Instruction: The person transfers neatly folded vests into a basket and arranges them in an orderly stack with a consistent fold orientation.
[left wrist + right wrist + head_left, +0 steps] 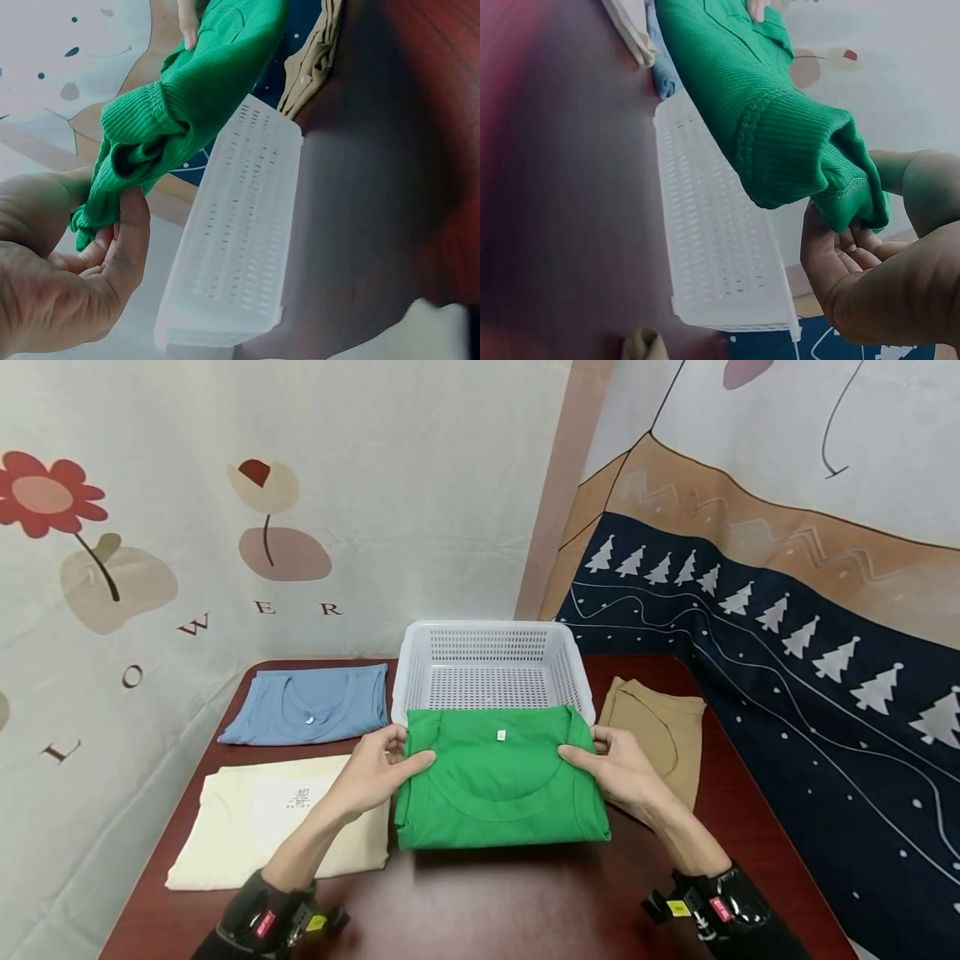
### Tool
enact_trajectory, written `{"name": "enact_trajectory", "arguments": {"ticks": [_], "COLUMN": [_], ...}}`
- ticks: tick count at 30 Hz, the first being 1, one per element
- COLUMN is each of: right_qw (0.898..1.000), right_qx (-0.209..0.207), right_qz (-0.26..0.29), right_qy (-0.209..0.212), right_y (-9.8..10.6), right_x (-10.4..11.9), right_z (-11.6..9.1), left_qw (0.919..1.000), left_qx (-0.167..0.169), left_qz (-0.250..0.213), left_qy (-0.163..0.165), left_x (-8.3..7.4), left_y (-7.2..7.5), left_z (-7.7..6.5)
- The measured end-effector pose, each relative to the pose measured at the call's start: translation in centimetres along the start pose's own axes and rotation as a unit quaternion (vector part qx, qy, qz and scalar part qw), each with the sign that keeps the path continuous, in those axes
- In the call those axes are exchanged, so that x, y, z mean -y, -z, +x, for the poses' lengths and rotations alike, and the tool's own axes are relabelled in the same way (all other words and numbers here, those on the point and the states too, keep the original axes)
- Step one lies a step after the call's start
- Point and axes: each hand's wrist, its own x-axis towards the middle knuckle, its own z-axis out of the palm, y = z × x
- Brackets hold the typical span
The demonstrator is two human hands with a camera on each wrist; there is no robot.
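Green shirt (495, 793), neatly folded; small white label (501, 736)

There are four folded garments: one green garment (501, 785), one blue garment (341, 693), one cream garment (240, 822) and one tan garment (678, 727). One white basket (487, 627) stands on one worktop (510, 902). Two hands show, one left hand (378, 768), one right hand (622, 768), plus five printed letters (196, 625).
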Motion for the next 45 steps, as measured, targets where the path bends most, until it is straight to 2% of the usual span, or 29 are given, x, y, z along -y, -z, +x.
{"name": "enact_trajectory", "arguments": {"ticks": [9, 18, 24, 32, 40, 45], "right_qw": [1.000, 1.000, 0.999, 0.999, 0.998, 0.999], "right_qx": [0.003, 0.008, 0.007, -0.005, 0.000, -0.018], "right_qz": [-0.016, 0.030, 0.043, 0.042, 0.062, 0.027], "right_qy": [-0.003, 0.002, -0.002, -0.011, -0.016, -0.007], "right_y": [0.9, 1.4, 1.6, 2.0, 2.6, 2.9], "right_x": [1.6, 3.2, 4.3, 5.3, 6.3, 7.0], "right_z": [1.5, 3.3, 4.6, 6.3, 7.9, 9.1], "left_qw": [0.9989, 0.9971, 0.9921, 0.9977, 0.9980, 0.9973], "left_qx": [0.026, 0.036, 0.047, 0.026, 0.031, 0.028], "left_qz": [-0.038, -0.065, -0.109, -0.060, -0.051, -0.054], "left_qy": [0.010, 0.015, 0.039, 0.014, 0.021, 0.042], "left_x": [-0.8, -1.9, -2.0, -2.3, -3.0, -3.4], "left_y": [1.2, 2.6, 3.4, 4.4, 5.2, 5.5], "left_z": [1.8, 3.7, 5.2, 7.5, 9.8, 11.3]}}
